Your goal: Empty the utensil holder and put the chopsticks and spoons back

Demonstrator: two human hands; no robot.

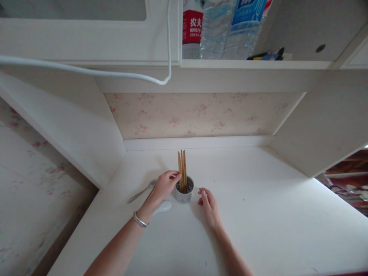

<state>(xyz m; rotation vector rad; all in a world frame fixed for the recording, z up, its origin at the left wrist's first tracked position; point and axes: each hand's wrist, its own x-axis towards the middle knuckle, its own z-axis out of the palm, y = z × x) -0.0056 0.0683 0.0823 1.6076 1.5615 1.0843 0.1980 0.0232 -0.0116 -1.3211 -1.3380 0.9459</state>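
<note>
A small white holder cup (184, 196) stands on the white desk (258, 214), with several wooden chopsticks (182, 168) upright in it. My left hand (165, 184), a bracelet on its wrist, reaches to the cup's left rim, and its fingers pinch the chopsticks low down. My right hand (209, 206) lies flat on the desk just right of the cup, fingers stretched out and holding nothing. A metal spoon (141, 192) and a white spoon (163, 207) lie on the desk under and beside my left wrist.
White side panels close in the desk on the left and right, with floral wallpaper (198, 115) at the back. A shelf above holds water bottles (227, 28). A white cable (115, 73) hangs across the upper left.
</note>
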